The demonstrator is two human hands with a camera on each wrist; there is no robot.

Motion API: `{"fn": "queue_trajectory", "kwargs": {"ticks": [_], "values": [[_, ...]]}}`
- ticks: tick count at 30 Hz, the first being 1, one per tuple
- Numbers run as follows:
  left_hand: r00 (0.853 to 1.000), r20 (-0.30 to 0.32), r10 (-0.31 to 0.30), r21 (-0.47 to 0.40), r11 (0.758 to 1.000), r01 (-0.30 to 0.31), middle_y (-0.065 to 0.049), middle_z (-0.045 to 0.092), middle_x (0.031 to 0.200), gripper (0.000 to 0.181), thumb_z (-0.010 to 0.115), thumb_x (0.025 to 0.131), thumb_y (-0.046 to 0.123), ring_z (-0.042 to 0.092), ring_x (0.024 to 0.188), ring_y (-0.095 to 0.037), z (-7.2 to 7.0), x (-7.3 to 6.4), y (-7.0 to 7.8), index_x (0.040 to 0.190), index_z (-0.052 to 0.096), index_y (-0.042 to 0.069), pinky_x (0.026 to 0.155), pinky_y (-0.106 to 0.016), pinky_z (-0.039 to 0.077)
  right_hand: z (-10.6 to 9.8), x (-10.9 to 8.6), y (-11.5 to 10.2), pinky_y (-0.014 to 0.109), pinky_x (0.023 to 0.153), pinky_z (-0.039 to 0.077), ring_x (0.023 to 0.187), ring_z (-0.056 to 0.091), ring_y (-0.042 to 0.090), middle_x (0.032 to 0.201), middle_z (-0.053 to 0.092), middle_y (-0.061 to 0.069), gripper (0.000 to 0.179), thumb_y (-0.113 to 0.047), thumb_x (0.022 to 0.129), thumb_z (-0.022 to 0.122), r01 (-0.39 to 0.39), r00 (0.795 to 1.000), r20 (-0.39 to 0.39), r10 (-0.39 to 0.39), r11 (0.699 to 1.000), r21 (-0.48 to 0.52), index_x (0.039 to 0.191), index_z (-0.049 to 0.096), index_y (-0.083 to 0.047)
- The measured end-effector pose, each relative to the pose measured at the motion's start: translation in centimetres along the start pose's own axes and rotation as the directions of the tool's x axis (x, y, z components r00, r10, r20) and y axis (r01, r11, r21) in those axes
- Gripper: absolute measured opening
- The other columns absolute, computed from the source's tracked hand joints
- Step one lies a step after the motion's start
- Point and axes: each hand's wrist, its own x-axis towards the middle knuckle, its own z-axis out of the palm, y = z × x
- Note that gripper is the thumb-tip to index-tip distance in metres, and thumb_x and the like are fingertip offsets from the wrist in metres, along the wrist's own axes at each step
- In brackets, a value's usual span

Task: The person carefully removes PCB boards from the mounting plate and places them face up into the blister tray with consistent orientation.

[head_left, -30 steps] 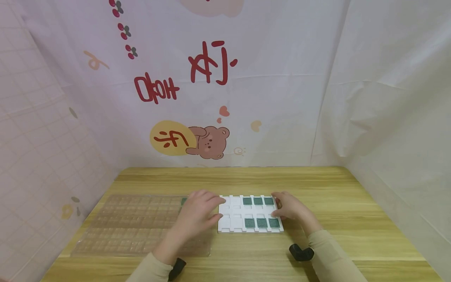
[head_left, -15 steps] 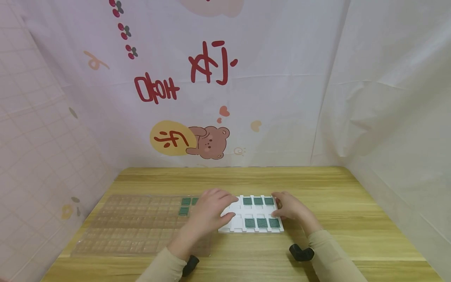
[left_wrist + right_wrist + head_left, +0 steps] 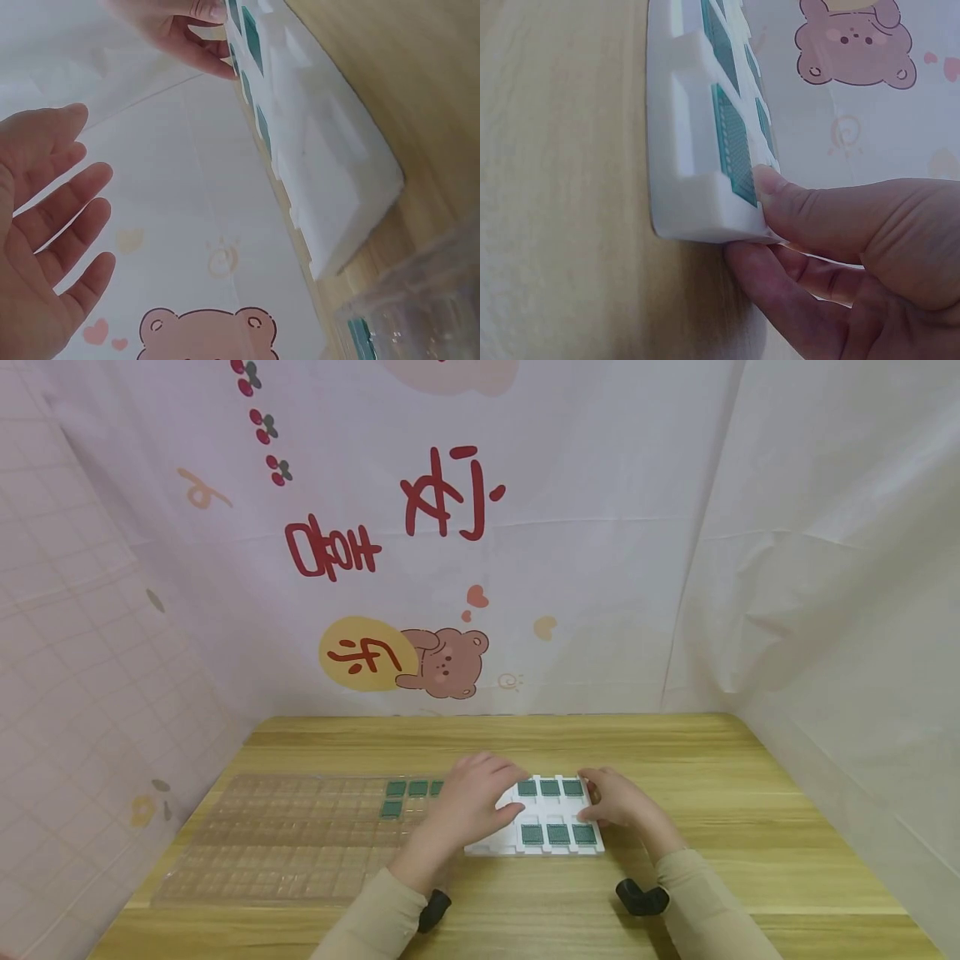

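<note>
A white foam tray [image 3: 540, 810] with two rows of pockets lies on the table, green square chips [image 3: 557, 834] sitting in the pockets of its right part. Over its left part hovers my left hand [image 3: 474, 797], fingers spread and loosely bent. The left wrist view shows nothing in the left hand [image 3: 45, 232], and it hides some of the tray in the head view. At the tray's right end, my right hand [image 3: 618, 800] grips the edge. In the right wrist view its thumb [image 3: 780, 199] presses near a chip [image 3: 735, 146], with fingers against the end wall.
A clear plastic tray [image 3: 277, 835] with many small compartments lies to the left on the wooden table [image 3: 600, 743]. Several green chips [image 3: 392, 809] sit near its far right corner, partly behind the left forearm. A printed cloth [image 3: 585, 568] hangs behind the table.
My left hand has moved right, from the tray's left edge to over its left pockets, uncovering more green chips in the clear tray. The right hand and the white tray have stayed put.
</note>
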Motion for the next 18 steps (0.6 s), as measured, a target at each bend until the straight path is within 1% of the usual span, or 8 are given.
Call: {"fn": "queue_trajectory", "kwargs": {"ticks": [3,9,14,18], "values": [[1.000,0.019,-0.016,0.008,1.000,0.015,0.005,0.069,0.111,0.035,0.080,0.083,0.031,0.059,0.105,-0.017,0.2,0.6,0.2,0.115,0.071,0.019,0.092,-0.041,0.045,0.0,0.0,0.0,0.031,0.062,0.055,0.092,0.056,0.027,0.120,0.052,0.024,0.075,-0.002,0.076,0.083,-0.002,1.000,0.001,0.002,1.000,0.002,0.140,0.046,0.010],[0.996,0.068,-0.062,0.023,0.998,0.061,0.006,0.069,0.115,0.037,0.079,0.083,0.033,0.058,0.110,-0.017,0.6,1.6,0.3,0.117,0.070,0.021,0.095,-0.041,0.045,0.0,0.0,0.0,0.031,0.063,0.055,0.092,0.055,0.028,0.120,0.052,0.024,0.075,-0.003,0.076,0.083,-0.006,1.000,0.002,0.006,1.000,0.004,0.140,0.046,0.010],[0.989,0.111,-0.098,0.019,0.995,0.097,0.005,0.068,0.118,0.040,0.078,0.084,0.034,0.057,0.113,-0.017,0.9,2.3,0.2,0.121,0.069,0.022,0.098,-0.041,0.043,0.0,0.1,0.0,0.031,0.062,0.055,0.092,0.055,0.028,0.118,0.052,0.023,0.075,-0.004,0.076,0.084,-0.006,1.000,0.004,0.006,1.000,0.000,0.140,0.046,0.009],[0.979,0.152,-0.132,0.009,0.991,0.132,0.003,0.067,0.121,0.042,0.078,0.084,0.034,0.056,0.117,-0.019,1.3,2.9,0.0,0.123,0.068,0.022,0.101,-0.044,0.042,-0.1,0.0,0.0,0.032,0.062,0.055,0.090,0.055,0.027,0.118,0.052,0.023,0.076,-0.003,0.076,0.083,-0.007,1.000,0.008,0.007,1.000,0.014,0.140,0.045,0.010]]}}
